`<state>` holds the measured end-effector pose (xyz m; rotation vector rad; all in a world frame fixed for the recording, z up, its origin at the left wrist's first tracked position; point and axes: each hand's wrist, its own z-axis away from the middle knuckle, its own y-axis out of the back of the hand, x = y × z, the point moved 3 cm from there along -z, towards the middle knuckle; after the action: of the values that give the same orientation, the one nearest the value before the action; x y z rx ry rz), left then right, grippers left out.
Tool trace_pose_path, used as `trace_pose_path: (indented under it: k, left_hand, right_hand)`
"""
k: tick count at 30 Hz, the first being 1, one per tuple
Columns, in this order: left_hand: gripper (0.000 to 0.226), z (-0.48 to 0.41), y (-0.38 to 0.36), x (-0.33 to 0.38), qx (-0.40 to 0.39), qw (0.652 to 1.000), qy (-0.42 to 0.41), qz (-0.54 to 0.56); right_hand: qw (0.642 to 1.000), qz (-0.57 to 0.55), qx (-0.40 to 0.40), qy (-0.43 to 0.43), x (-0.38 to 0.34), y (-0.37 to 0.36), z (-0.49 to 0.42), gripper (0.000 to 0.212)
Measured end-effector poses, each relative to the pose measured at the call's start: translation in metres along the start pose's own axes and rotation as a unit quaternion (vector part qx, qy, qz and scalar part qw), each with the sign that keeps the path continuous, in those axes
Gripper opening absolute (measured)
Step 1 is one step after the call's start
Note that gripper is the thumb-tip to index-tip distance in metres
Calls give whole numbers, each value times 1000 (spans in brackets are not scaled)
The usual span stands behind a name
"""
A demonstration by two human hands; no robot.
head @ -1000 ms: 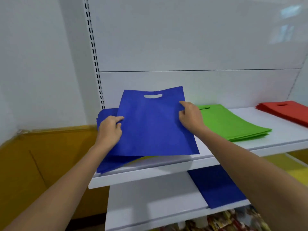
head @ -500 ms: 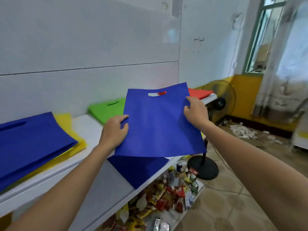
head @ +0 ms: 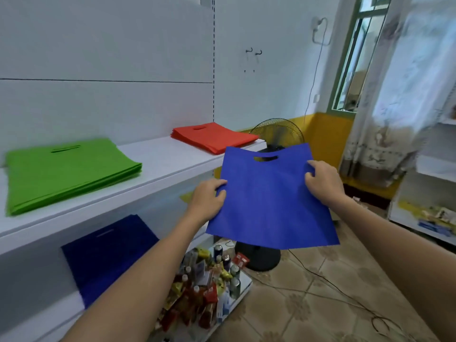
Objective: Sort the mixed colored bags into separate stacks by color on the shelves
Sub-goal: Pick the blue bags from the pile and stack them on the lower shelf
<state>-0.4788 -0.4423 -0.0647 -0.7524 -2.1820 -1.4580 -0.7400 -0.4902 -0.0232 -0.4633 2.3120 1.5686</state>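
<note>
I hold one flat blue bag [head: 269, 201] in the air past the right end of the shelves, its cut-out handle pointing away from me. My left hand [head: 208, 199] pinches its left edge and my right hand [head: 323, 183] pinches its right edge. On the upper shelf [head: 158, 166] lies a green stack [head: 66, 171] at the left and a red stack [head: 214, 137] at the right end. A dark blue bag [head: 108, 255] lies on the lower shelf.
Bottles and snack packets [head: 204, 287] crowd the bottom shelf. A black floor fan [head: 276, 137] stands behind the held bag, with cables across the tiled floor. A white rack [head: 429, 201] with goods and a curtained window are at the right.
My view has swung right along the shelves. Both hands have carried the blue bag away from the blue and yellow pile, past the green and red stacks.
</note>
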Motion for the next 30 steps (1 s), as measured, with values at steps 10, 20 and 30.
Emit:
trace_pose_path:
  k: [10, 20, 30]
  left_hand:
    - [39, 13, -82, -44, -72, 992, 89, -54]
    - [60, 119, -15, -173, -82, 943, 302, -114]
    - [79, 149, 43, -287, -39, 910, 393, -126]
  right_hand:
    - [994, -8, -111, 6, 58, -86, -30, 48]
    - [940, -48, -275, 194, -97, -242, -11, 52]
    - [891, -72, -327, 308, -229, -365, 7, 56]
